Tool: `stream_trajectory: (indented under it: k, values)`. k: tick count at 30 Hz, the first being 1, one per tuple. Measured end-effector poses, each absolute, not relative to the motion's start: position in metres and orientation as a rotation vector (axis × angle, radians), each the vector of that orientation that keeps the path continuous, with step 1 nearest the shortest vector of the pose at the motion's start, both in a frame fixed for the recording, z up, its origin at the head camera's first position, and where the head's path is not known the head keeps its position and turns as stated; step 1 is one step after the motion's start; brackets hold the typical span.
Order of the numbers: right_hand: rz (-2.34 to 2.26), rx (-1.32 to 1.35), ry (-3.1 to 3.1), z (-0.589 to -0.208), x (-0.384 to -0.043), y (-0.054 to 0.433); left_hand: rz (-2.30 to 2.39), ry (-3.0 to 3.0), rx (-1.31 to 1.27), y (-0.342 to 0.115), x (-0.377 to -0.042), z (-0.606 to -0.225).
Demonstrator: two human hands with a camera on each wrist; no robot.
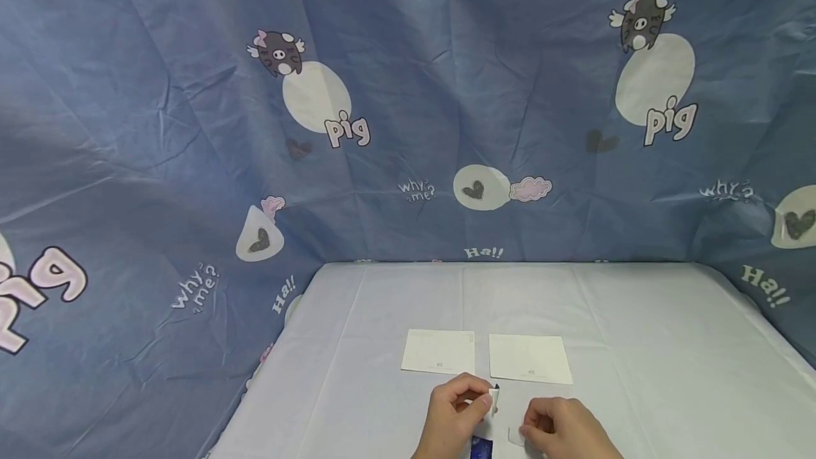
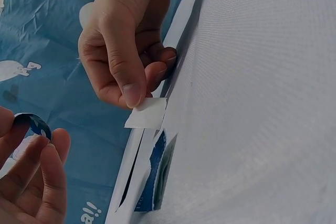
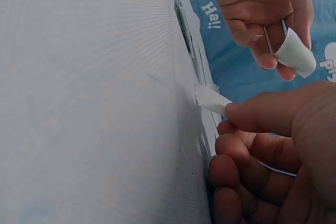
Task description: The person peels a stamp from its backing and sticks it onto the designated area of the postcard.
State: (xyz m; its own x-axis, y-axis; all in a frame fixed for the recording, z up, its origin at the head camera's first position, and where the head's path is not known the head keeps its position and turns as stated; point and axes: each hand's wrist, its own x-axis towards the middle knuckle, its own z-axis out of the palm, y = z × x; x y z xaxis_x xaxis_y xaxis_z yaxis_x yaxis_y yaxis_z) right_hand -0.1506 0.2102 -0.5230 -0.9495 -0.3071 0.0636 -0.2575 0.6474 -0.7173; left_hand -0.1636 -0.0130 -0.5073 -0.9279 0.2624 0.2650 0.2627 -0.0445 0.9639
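My left hand (image 1: 451, 413) pinches a curled strip of paper (image 1: 494, 401), held up off the table. Its outer side looks white in the right wrist view, while the left wrist view shows blue on the curled strip (image 2: 40, 125). To the right, my right hand (image 1: 564, 425) grips a small white paper piece (image 2: 149, 114) between thumb and fingers, low over the table near its front edge. A folded blue paper packet (image 1: 481, 447) lies between the hands, close to that edge; the left wrist view shows the packet (image 2: 152, 177) standing slightly open.
Two cream cards (image 1: 438, 351) lie side by side beyond the hands, the right card (image 1: 530, 358) slightly turned. A white cloth covers the table (image 1: 637, 346). Blue printed fabric (image 1: 395, 91) hangs behind it and along the sides.
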Motion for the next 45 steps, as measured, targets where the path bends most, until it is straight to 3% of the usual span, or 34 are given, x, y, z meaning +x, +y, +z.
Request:
stream_trajectory:
  k: [20, 33, 39, 45]
  values:
    - [-1.281, -0.463, 2.769, -0.520, -0.155, 0.207, -2.190, -2.184, -0.579, -0.015, -0.167, -0.507]
    - [-1.459, -0.370, 2.841, -0.499, -0.155, 0.216, -2.238, -2.188, -0.578, -0.010, -0.172, -0.514]
    - [-1.578, -0.554, 2.865, -0.486, -0.152, 0.206, -2.245, -2.190, -0.528, -0.013, -0.167, -0.510]
    - [-1.593, -0.955, 2.948, -0.475, -0.152, 0.186, -2.238, -2.106, -0.531, -0.015, -0.166, -0.506]
